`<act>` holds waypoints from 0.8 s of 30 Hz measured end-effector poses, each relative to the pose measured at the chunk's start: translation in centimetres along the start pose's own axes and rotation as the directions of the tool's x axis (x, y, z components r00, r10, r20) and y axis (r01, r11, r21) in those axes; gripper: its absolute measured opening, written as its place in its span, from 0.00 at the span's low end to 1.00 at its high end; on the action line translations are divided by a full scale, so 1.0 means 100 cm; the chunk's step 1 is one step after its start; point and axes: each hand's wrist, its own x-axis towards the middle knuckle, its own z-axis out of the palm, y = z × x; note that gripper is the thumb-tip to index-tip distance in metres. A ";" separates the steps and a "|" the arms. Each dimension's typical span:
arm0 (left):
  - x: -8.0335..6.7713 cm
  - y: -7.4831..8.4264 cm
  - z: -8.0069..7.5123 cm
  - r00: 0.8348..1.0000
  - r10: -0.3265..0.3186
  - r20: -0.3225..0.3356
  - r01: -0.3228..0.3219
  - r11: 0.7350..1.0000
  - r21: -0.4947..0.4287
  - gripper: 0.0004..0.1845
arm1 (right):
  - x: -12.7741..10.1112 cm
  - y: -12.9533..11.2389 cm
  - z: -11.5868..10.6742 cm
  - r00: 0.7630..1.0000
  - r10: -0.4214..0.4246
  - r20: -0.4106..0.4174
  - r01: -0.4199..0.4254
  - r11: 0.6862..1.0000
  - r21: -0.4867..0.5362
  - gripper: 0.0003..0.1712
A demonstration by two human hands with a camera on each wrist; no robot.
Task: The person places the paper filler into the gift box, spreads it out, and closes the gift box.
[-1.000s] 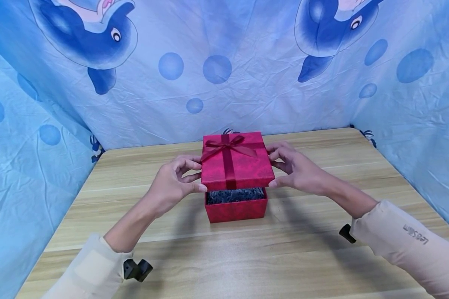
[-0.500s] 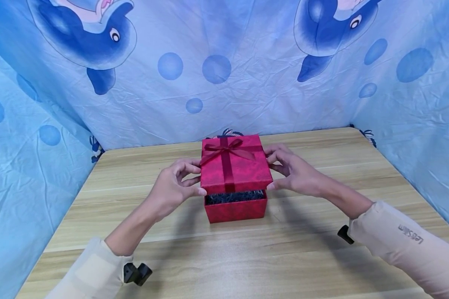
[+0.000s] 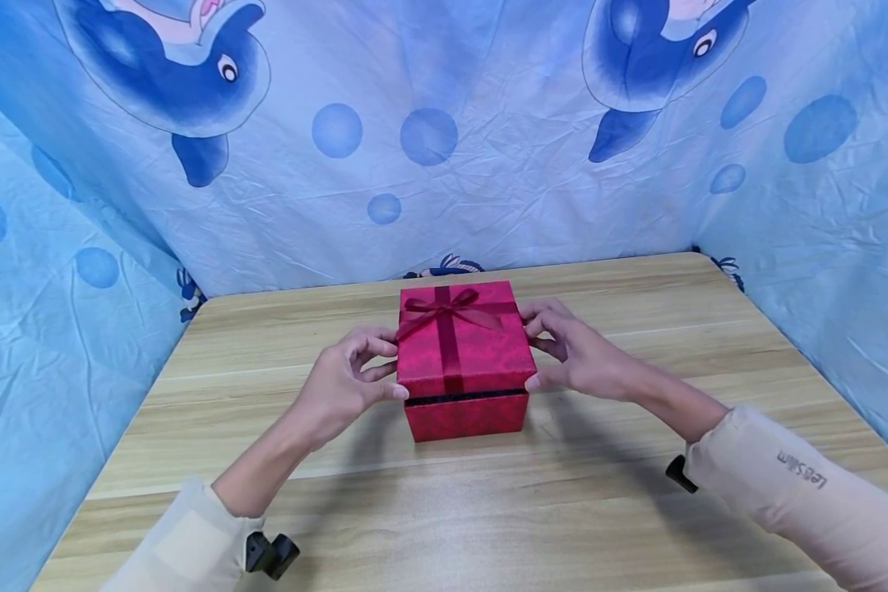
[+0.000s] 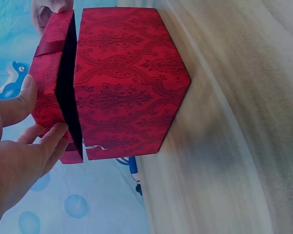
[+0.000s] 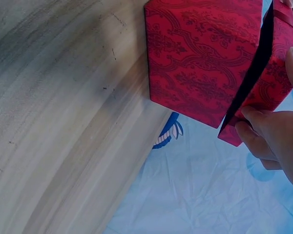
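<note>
A red patterned gift box (image 3: pixel 464 417) (image 4: pixel 127 83) (image 5: pixel 200 58) stands in the middle of the wooden table (image 3: pixel 622 510). Its lid (image 3: pixel 462 341) (image 4: pixel 51 92) (image 5: pixel 276 73), tied with a dark red ribbon bow (image 3: pixel 447 306), hovers just over the box, with a thin dark gap still showing along the front. My left hand (image 3: pixel 344 382) (image 4: pixel 19 146) pinches the lid's left edge with thumb and fingers. My right hand (image 3: pixel 573 353) (image 5: pixel 276 131) grips the lid's right edge the same way.
A blue cloth with whale and bubble prints (image 3: pixel 429 131) hangs behind and on both sides of the table. Bare wood lies in front of the box and to either side. Black wrist-camera mounts (image 3: pixel 270 552) show under both sleeves.
Both hands have lowered the lid onto the box. The wide gap that showed dark shredded filling has narrowed to a thin slit.
</note>
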 end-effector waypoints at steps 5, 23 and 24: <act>-0.001 -0.006 0.000 1.000 -0.001 -0.002 0.001 1.000 0.002 0.23 | -0.001 0.003 0.003 1.000 0.002 0.004 -0.002 1.000 0.002 0.23; -0.006 -0.014 0.001 1.000 0.009 -0.006 -0.009 1.000 -0.020 0.23 | -0.003 0.009 0.009 0.999 0.046 -0.011 -0.046 0.999 -0.010 0.25; -0.006 -0.015 0.001 1.000 0.003 -0.006 -0.003 1.000 -0.023 0.22 | -0.003 0.009 0.009 0.999 0.048 -0.009 -0.048 0.999 -0.013 0.25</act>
